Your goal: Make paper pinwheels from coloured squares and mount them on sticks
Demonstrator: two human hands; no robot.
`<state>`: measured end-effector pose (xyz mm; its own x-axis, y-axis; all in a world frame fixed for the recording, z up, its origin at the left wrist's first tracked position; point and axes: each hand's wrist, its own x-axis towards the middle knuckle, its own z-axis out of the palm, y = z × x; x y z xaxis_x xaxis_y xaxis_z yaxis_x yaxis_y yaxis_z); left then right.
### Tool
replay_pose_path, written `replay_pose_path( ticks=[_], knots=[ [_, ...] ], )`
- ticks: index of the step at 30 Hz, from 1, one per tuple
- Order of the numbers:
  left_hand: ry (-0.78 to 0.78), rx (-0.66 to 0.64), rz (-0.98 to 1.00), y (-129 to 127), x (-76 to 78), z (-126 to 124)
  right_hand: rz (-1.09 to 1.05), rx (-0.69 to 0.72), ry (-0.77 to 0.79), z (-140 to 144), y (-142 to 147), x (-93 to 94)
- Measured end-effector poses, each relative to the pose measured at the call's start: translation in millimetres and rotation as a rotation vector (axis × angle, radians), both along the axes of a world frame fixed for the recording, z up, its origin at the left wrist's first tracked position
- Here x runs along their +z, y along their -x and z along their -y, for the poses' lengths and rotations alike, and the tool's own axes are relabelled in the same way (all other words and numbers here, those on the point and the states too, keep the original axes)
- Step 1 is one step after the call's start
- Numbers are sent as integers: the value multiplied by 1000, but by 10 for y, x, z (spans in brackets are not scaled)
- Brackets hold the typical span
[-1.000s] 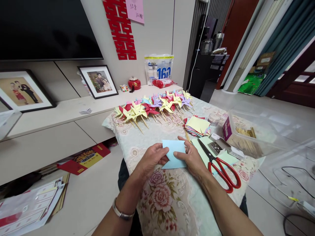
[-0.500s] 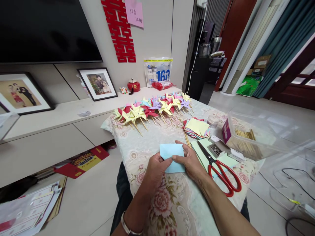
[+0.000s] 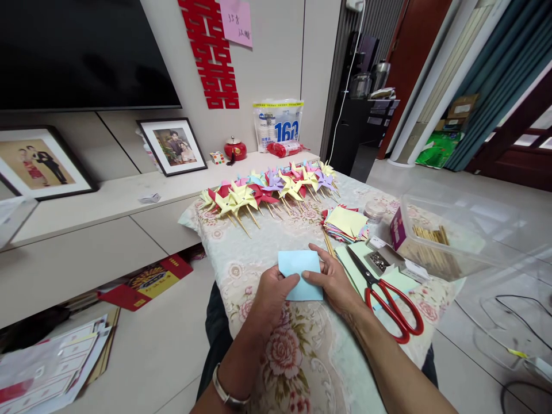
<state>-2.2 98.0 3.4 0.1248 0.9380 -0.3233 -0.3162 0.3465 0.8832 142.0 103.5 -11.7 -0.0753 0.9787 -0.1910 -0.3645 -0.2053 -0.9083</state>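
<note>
A light blue paper square [image 3: 299,270] is held over the floral tablecloth [image 3: 302,351]. My left hand [image 3: 271,296] pinches its lower left edge. My right hand [image 3: 334,282] grips its right side, thumb on top. Red-handled scissors [image 3: 386,299] lie just right of my right hand. A stack of coloured paper squares [image 3: 347,223] sits beyond it.
A row of finished paper pinwheels [image 3: 269,190] on sticks lies across the far end of the table. A clear plastic box [image 3: 448,236] with wooden sticks stands at the right, next to a small tin of pins [image 3: 378,260]. Framed photos [image 3: 172,144] lean on the low cabinet.
My hands drew closer together on the blue paper, and my left thumb now lies over its lower edge. The view shifted slightly.
</note>
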Motion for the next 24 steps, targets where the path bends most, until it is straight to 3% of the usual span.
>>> replay_pose_path(
  ticks=[8, 14, 20, 24],
  knots=[
    [-35, -28, 5, -4, -89, 4, 40, -58, -22, 2, 21, 22],
    [-33, -16, -59, 35, -70, -17, 19, -42, -38, -3, 14, 0],
    [-32, 71, -140, 231, -89, -133, 163, -359, -273, -44, -75, -46],
    [-17, 90, -98, 311, -37, -160, 267, -249, -374, 3, -71, -13]
  ],
)
